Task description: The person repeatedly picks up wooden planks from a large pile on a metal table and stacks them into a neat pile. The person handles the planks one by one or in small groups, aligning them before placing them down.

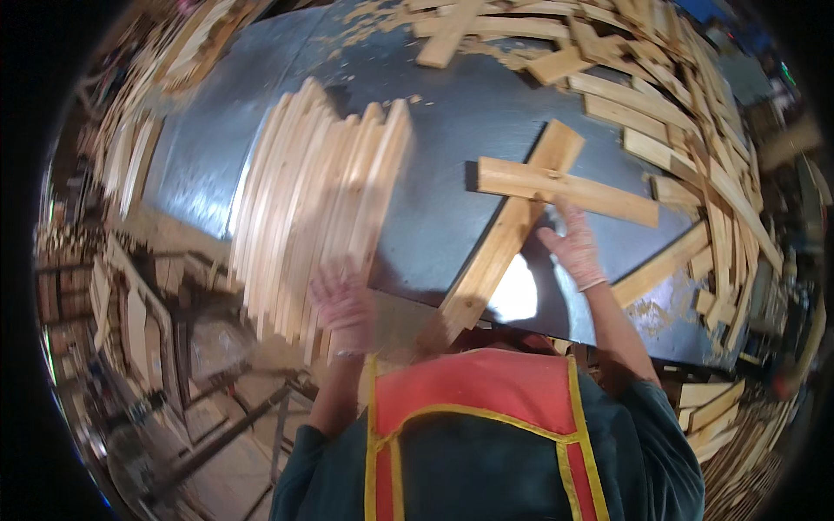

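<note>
A row of narrow pale wooden slats (pixel 295 191) stands packed side by side on the left of the dark table. My left hand (pixel 341 304), in a thin glove and slightly blurred, is spread over their near ends at the table's front edge; whether it touches them I cannot tell. To the right, a short wooden board (pixel 599 198) lies across a longer wooden board (pixel 491 260), forming a cross. My right hand (pixel 575 247), also gloved, has its fingers stretched to the short board's near edge, thumb apart. The long board's near end reaches past the table edge toward my apron.
Loose wood offcuts (pixel 647 108) are heaped along the table's right and far sides, with sawdust among them. One more board (pixel 660 265) lies right of my right hand. Other slats (pixel 143 165) stand at the far left. Metal framework (pixel 226 443) shows below left.
</note>
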`<state>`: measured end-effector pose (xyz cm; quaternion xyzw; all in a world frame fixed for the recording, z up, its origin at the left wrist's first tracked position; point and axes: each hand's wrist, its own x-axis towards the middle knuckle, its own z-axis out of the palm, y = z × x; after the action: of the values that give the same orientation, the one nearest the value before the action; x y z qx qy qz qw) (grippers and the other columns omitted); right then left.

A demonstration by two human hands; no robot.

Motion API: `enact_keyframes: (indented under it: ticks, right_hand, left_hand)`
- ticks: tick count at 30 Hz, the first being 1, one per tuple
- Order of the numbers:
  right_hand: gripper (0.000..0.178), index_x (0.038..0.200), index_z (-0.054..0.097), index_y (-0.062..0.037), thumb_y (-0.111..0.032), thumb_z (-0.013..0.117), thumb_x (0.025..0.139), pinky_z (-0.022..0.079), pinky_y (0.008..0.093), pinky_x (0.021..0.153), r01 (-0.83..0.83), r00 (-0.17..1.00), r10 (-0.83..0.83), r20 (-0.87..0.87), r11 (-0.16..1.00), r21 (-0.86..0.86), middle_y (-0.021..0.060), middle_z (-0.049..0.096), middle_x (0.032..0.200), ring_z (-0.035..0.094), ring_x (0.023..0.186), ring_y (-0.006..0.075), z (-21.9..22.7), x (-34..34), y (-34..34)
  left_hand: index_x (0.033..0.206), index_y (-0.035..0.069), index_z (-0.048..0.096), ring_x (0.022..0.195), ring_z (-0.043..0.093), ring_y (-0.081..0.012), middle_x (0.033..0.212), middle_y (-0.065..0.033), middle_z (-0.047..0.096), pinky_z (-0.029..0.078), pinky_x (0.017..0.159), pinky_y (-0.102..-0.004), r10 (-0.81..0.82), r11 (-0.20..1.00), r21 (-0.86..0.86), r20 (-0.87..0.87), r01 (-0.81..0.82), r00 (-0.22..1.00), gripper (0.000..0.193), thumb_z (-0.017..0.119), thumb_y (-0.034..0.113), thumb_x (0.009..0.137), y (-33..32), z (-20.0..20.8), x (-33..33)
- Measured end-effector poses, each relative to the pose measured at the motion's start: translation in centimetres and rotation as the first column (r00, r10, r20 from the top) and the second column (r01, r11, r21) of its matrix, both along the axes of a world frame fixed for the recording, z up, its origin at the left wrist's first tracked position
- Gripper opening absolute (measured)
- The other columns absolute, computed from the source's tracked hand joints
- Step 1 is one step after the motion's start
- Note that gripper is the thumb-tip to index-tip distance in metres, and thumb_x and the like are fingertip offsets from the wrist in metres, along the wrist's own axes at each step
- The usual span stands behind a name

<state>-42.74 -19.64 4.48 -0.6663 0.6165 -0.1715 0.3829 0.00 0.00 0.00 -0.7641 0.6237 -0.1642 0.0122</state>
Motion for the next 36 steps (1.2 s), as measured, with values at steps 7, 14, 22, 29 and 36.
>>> enact_keyframes:
  ticks: [7, 14, 22, 29, 36]
  right_hand:
    - [0.098, 0.159, 0.044, -0.0154, -0.03, 0.083, 0.07, 0.039, 0.0476, 0.119, -0.247, 0.678, 0.224, -0.7, 0.966, 0.069, 0.0193, 0.055, 0.151, 0.053, 0.14, 0.0375, 4.5, -1.3, -8.6]
    - [0.07, 0.153, 0.047, -0.0008, -0.037, 0.072, 0.098, 0.057, 0.0335, 0.085, 0.075, 0.946, -0.128, 0.298, 0.98, 0.184, 0.0082, 0.067, 0.105, 0.065, 0.096, 0.0189, 3.3, -2.1, -8.4]
    - [0.05, 0.126, 0.066, -0.0099, -0.054, 0.061, 0.103, 0.06, 0.0339, 0.072, 0.034, 0.864, -0.282, 0.418, 0.86, 0.509, 0.0041, 0.073, 0.101, 0.071, 0.082, 0.0178, -5.5, 7.5, -2.2]
    - [0.081, 0.15, 0.05, -0.0101, -0.06, 0.075, 0.092, 0.053, 0.0333, 0.086, -0.368, 0.82, -0.051, 0.57, 0.715, 0.595, 0.0046, 0.062, 0.115, 0.059, 0.097, 0.0137, -1.5, 23.6, 4.1]
    - [0.063, 0.151, 0.056, -0.0063, -0.039, 0.072, 0.099, 0.054, 0.03, 0.087, -0.386, 0.812, -0.008, 0.583, 0.742, 0.548, 0.0026, 0.07, 0.118, 0.063, 0.099, 0.0126, -2.6, 23.6, 5.2]
  left_hand:
    - [0.157, 0.007, 0.046, 0.119, 0.059, -0.0359, 0.141, -0.0212, 0.056, 0.05, 0.096, -0.0458, -0.235, 0.91, 0.175, -0.527, 0.375, 0.817, 0.087, 0.077, 0.04, 0.082, -4.8, 5.8, -18.1]
    - [0.16, 0.006, 0.041, 0.124, 0.06, -0.0395, 0.142, -0.0244, 0.058, 0.051, 0.103, -0.0426, 0.187, 0.812, 0.485, -0.743, 0.324, 0.643, 0.089, 0.073, 0.026, 0.08, -8.2, 6.4, -14.1]
    - [0.16, 0.01, 0.042, 0.125, 0.064, -0.0313, 0.142, -0.0194, 0.064, 0.05, 0.107, -0.0384, 0.396, 0.914, 0.303, -0.81, 0.268, -0.433, 0.087, 0.077, 0.023, 0.082, -0.1, 2.6, -6.7]
    - [0.12, 0.008, 0.072, 0.116, 0.067, -0.0274, 0.127, -0.0158, 0.068, 0.058, 0.096, -0.0413, 0.14, 0.953, 0.057, -0.953, -0.296, 0.267, 0.038, 0.068, 0.035, 0.093, 8.4, 3.5, 1.9]
    - [0.132, 0.019, 0.066, 0.102, 0.067, -0.0195, 0.125, -0.0008, 0.069, 0.054, 0.087, -0.0368, -0.102, 0.378, 0.485, -0.825, -0.789, -0.556, 0.051, 0.064, 0.059, 0.101, 16.4, -1.8, 16.6]
